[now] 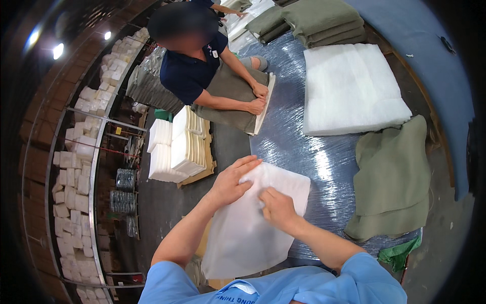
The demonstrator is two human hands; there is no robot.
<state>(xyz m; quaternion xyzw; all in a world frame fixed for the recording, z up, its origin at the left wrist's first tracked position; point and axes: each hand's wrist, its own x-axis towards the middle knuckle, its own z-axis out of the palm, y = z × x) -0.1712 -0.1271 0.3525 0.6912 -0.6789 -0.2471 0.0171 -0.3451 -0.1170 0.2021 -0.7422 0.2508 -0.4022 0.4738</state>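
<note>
A white soft sheet or cover (248, 238) hangs over the near edge of the plastic-wrapped table, against my front. My left hand (230, 182) lies at its upper left edge, fingers stretched out along the cloth and thumb apart. Close by, my right hand (279, 209) is closed, its curled fingers pinching at the sheet's surface; slight blur hides the fingertips. A stack of thick white padding (354, 91) rests on the table at the far right. Nearer on the right lies an olive-green cloth (392, 177) in loose layers.
Across the table a co-worker (187, 76) presses both hands on a white-edged olive piece (262, 104). Folded olive cloths (326, 23) are piled at the back. White pad stacks (187, 144) stand on the floor at left, near racks of white bundles (76, 177). A blue surface (420, 66) curves along the right.
</note>
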